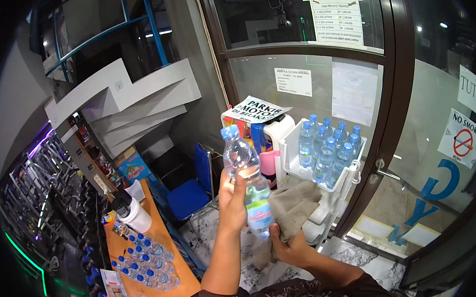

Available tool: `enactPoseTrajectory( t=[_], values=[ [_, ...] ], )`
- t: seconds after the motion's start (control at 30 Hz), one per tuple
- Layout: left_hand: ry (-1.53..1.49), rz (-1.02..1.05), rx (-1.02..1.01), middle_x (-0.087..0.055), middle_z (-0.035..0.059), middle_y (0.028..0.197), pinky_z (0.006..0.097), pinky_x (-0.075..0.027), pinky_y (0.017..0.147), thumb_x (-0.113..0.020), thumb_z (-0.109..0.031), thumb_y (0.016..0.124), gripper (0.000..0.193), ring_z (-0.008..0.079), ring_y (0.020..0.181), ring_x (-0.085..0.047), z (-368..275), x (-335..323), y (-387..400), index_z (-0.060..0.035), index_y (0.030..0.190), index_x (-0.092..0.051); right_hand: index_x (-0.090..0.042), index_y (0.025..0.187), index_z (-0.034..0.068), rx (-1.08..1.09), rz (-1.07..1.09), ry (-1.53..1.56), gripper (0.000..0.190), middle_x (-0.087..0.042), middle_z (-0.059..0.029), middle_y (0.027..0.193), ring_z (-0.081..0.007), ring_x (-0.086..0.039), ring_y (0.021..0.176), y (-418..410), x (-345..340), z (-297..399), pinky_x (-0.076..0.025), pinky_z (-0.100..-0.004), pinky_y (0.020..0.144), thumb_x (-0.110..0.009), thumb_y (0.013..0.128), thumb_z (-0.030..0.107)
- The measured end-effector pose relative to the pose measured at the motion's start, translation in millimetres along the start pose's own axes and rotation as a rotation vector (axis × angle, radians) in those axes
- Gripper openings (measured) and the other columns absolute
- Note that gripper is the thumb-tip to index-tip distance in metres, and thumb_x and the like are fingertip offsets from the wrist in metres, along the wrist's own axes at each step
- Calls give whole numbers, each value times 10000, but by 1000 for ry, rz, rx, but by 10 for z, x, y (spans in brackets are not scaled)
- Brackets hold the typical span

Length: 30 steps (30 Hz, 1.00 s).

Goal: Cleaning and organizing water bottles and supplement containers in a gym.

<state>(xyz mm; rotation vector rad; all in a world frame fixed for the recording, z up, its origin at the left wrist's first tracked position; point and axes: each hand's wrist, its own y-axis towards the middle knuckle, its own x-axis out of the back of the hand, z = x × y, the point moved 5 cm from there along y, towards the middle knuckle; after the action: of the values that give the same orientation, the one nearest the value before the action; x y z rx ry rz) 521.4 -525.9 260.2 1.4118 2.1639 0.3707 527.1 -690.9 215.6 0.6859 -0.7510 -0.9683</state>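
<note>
Upright and slightly tilted in front of me is a clear plastic water bottle (252, 180) with a blue cap and a printed label. My left hand (233, 197) grips it around the middle. My right hand (289, 244) is at the bottle's base and holds a grey-brown cloth (295, 206), which lies against the bottle's lower right side. To the right, a white plastic rack (293, 161) holds several similar bottles (325, 160) upright in its top basket. On the left, several more capped bottles (147, 262) stand grouped on a wooden counter (184, 288).
A blue chair (190, 197) stands behind the counter, near a blue carton (133, 166). On the counter is a white bucket (138, 218). A white cabinet (283, 126) bears a paper sign. The glass door with its metal handle (386, 173) stands right of the rack.
</note>
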Motion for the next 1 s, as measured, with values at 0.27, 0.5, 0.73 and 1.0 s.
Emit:
enactPoseTrajectory(
  t=[0.27, 0.5, 0.73, 1.0],
  values=[
    [-118, 24, 50, -628, 114, 1226, 337, -516, 920, -579, -469, 1000, 655, 180, 1047, -637, 164, -54, -166, -9, 1429, -397, -640, 1111, -23, -17, -137, 44, 174, -679, -181, 962, -324, -651, 896, 892, 622, 154, -498, -391, 798, -578, 985, 80],
    [-92, 37, -69, -608, 58, 1242, 306, -431, 1008, -516, -419, 1047, 535, 134, 1130, -569, 209, -236, -246, -14, 1392, -452, -631, 1154, -11, 211, 247, -39, 243, -673, -222, 1048, -424, -631, 970, 1023, 169, 158, -500, -445, 875, -639, 934, 92],
    [-209, -233, 42, -664, 153, 1163, 350, -521, 927, -510, -568, 997, 665, 219, 1037, -661, 74, 217, -121, 4, 1336, -502, -664, 1115, 25, 283, 434, -74, 304, -656, -197, 1125, -418, -626, 1049, 189, -29, 62, -494, -487, 933, -717, 822, 86],
    [-390, 16, -104, -654, 122, 1029, 435, -613, 734, -333, -732, 960, 804, 260, 907, -679, -245, 312, 26, -8, 1214, -574, -674, 1110, 24, 303, 405, -29, 315, -665, -182, 1117, -419, -633, 1065, -263, 0, 151, -486, -512, 965, -728, 813, 111]
  ],
)
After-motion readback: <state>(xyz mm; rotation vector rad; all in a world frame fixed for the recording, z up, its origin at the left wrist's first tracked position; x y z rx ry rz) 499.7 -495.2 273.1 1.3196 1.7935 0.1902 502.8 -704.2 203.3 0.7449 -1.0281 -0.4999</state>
